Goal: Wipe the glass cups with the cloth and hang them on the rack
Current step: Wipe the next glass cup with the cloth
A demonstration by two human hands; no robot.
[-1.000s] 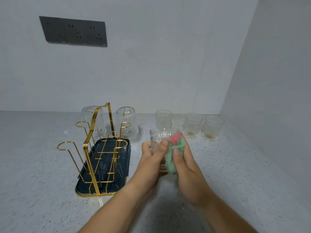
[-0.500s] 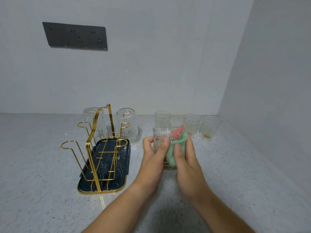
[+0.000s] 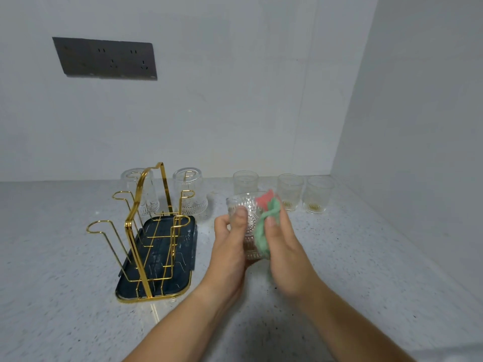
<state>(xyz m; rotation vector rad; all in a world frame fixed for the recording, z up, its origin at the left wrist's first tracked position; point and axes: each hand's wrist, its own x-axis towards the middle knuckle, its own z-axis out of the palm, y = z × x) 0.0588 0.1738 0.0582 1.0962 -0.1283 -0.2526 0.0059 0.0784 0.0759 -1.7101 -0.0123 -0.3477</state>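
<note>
My left hand [image 3: 230, 241] grips a ribbed glass cup [image 3: 249, 218] above the counter, thumb across its side. My right hand [image 3: 283, 246] presses a green and red cloth [image 3: 264, 226] against the cup's right side, the cloth bunched over the rim. To the left stands the gold wire rack [image 3: 146, 226] on its dark tray [image 3: 183, 262]. Two glass cups [image 3: 192, 194] hang upside down on the rack's far pegs; the near pegs are bare. Three upright cups [image 3: 290, 190] stand in a row by the back wall.
The speckled counter [image 3: 65, 270] ends at a white back wall and a side wall on the right. A dark socket panel [image 3: 104, 58] sits high on the back wall.
Both hands with the cup and cloth have risen slightly and the cloth has shifted along the cup's side. The rack and other cups stayed put.
</note>
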